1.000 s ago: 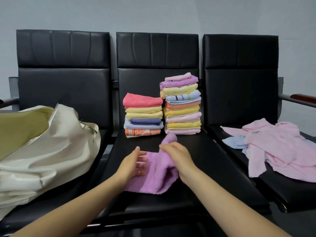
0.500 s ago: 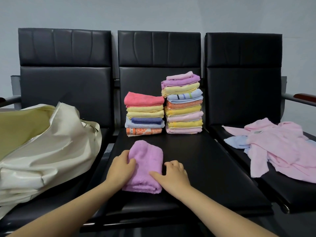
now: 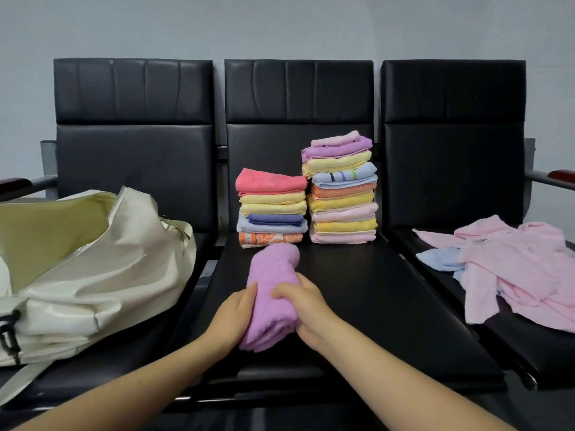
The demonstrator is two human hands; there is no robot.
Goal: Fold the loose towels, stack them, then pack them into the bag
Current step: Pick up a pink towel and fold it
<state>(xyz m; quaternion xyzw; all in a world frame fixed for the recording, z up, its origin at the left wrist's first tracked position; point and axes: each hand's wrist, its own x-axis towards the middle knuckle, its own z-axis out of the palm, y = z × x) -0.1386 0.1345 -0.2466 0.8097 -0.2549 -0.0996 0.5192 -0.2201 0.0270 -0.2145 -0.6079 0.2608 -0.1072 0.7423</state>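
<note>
A folded purple towel (image 3: 272, 284) is held just above the middle black seat (image 3: 373, 293). My left hand (image 3: 235, 315) grips its near left side and my right hand (image 3: 303, 309) grips its near right side. Behind it stand two stacks of folded towels: a shorter stack (image 3: 272, 209) topped by a coral towel, and a taller stack (image 3: 342, 194) topped by a pale pink one. Loose pink towels (image 3: 522, 265) and a light blue towel (image 3: 441, 258) lie on the right seat. An open cream bag (image 3: 93, 269) rests on the left seat.
Three black padded chairs stand in a row against a grey wall. Armrests stick out at the far left (image 3: 18, 185) and far right (image 3: 557, 177). The bag's mouth (image 3: 46, 231) faces up and left, showing a yellowish lining.
The purple towel went from half folded to a compact fold lying flat, and now both hands grip its near end and lift it off the seat.
</note>
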